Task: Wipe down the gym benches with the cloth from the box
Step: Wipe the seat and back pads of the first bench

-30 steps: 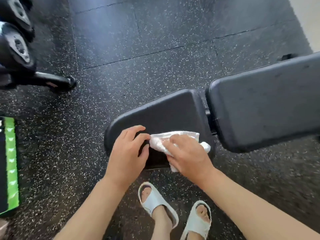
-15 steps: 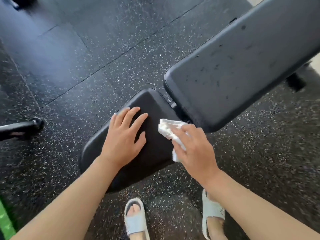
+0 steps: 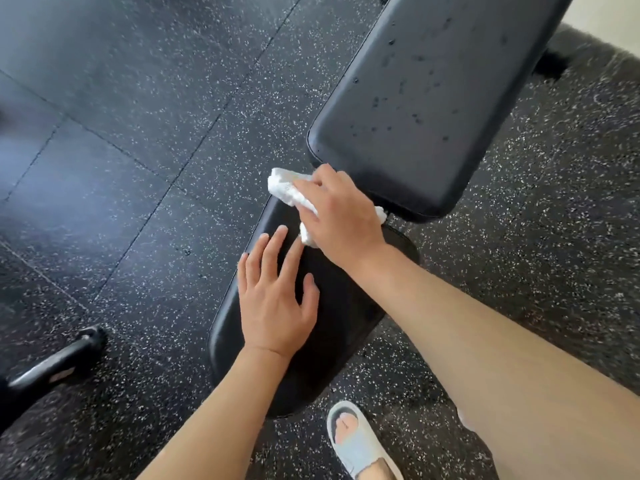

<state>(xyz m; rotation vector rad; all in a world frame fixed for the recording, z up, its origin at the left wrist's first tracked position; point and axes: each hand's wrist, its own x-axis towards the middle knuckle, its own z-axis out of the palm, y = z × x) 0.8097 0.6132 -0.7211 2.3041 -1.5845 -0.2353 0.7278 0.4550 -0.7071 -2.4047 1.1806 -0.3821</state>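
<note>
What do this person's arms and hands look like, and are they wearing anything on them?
Both forearms are bare, with no sleeves in view. The left hand and the right hand wear no gloves, and I see no rings, watch or wristband on either. The fingernails look short and unpainted. The only clothing in view is a light grey slide sandal on one foot.

No text, label or number can be read anywhere (the bench pads are plain black)
</note>
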